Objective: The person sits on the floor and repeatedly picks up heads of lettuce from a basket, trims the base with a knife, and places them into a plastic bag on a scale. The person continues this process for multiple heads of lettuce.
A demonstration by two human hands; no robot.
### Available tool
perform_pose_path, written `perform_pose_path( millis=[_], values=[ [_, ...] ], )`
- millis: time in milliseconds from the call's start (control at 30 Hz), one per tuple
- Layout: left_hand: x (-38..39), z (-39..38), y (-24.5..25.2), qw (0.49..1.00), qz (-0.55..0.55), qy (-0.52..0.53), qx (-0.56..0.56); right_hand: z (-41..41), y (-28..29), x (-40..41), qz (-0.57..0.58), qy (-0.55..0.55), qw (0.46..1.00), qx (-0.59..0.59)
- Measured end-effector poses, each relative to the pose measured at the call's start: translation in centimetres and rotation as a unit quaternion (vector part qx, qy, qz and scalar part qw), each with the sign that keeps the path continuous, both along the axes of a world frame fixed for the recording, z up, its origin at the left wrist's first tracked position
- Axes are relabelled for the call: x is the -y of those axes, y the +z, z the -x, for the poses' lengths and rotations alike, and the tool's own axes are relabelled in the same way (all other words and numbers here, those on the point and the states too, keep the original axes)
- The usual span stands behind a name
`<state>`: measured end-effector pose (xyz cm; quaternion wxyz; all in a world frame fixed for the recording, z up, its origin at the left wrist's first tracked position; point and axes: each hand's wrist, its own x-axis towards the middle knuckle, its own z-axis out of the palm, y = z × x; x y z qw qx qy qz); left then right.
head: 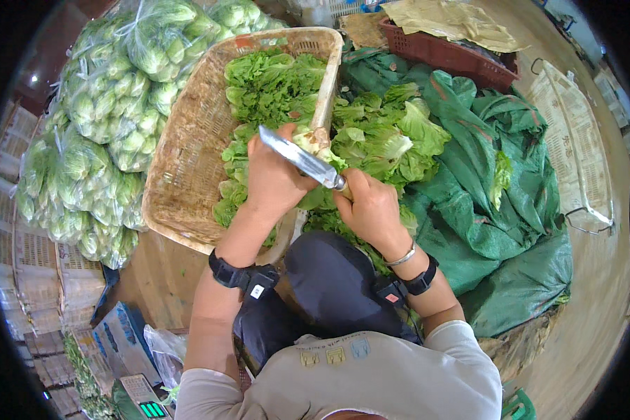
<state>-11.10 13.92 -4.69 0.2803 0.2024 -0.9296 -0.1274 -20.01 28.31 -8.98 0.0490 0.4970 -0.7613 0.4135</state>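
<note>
My right hand [371,205] grips the handle of a knife [300,156], whose broad metal blade points up and to the left across my left hand. With my left hand [275,173] I hold a head of lettuce [315,140], its pale cut stem end facing up by the blade. Part of that head is hidden behind the knife and fingers. Below my hands stands a stained plastic crate [176,163], with rows of leafy lettuce [273,79] along its right side. Right of it, loose lettuce heads [383,136] lie against green woven sacking [467,210].
Clear plastic bags of lettuce [110,105] are piled at left. A dark red crate [446,58] stands behind the sacking, and a white crate [567,142] at far right. A scale with a lit display [152,408] sits at lower left. My knees are close to the crate.
</note>
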Motion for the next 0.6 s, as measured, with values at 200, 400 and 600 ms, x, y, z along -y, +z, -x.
perform_pose_path(
  millis=[200, 400, 600],
  values=[
    [-2.4, -0.3, -0.3, 0.993, 0.106, -0.014, -0.043, 0.2, 0.0, -2.0, -0.004, -0.004, 1.0, -0.016],
    [-3.3, 0.2, 0.3, 0.987, 0.157, -0.027, -0.027, 0.6, 1.3, -3.4, 0.027, -0.007, 0.999, -0.031],
    [-4.6, 1.3, 0.0, 0.982, 0.163, -0.032, -0.087, 1.2, -0.8, -4.1, 0.025, -0.029, 0.998, -0.046]
  ],
)
